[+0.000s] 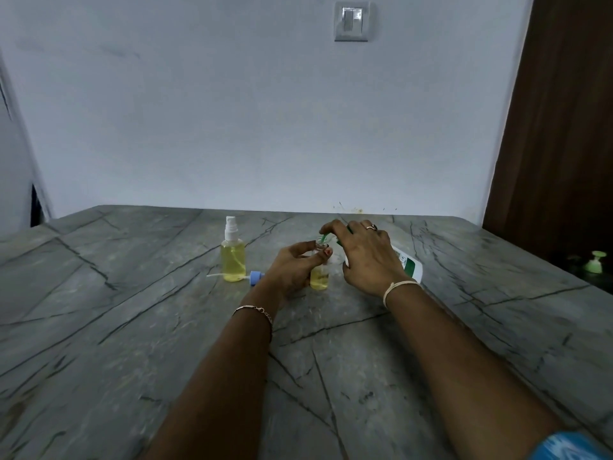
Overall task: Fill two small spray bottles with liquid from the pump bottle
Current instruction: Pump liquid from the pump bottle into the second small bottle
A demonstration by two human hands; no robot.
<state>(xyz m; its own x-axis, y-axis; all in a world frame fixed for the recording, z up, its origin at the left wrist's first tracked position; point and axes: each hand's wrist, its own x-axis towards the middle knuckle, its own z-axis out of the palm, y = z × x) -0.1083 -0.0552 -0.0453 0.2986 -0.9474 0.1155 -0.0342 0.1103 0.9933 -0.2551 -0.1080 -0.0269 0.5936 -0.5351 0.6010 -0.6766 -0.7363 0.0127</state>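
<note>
Near the far middle of the grey, dark-veined tabletop (132, 327) stand two small clear spray bottles, both holding pale yellow liquid. The capped spray bottle (233, 257) stands upright on the left. It has a rounded body that is full almost to the shoulder, a white sprayer head on top and a thin tube visible inside. Just beside its base lies a blue sprayer cap (257, 278) on its side, and the cap's white dip tube reaches left past that base.

To the right, the open spray bottle (319, 277) stands on the tabletop with no cap. Its yellow liquid fills only the lower part, and the clear upper part is largely hidden by fingers. The left hand (292, 267) holds this bottle, thumb and fingers curled round its neck and shoulder.

The right hand (365, 257) is curled over the top of the pump bottle (411, 264). This is a white bottle with a green label, tilted steeply with its base low to the right near the tabletop. Its green spout (326, 235) points down right at the open bottle's mouth. Whether liquid is flowing cannot be told.

A light switch (351, 21) sits high on the pale wall (199, 111) behind.
</note>
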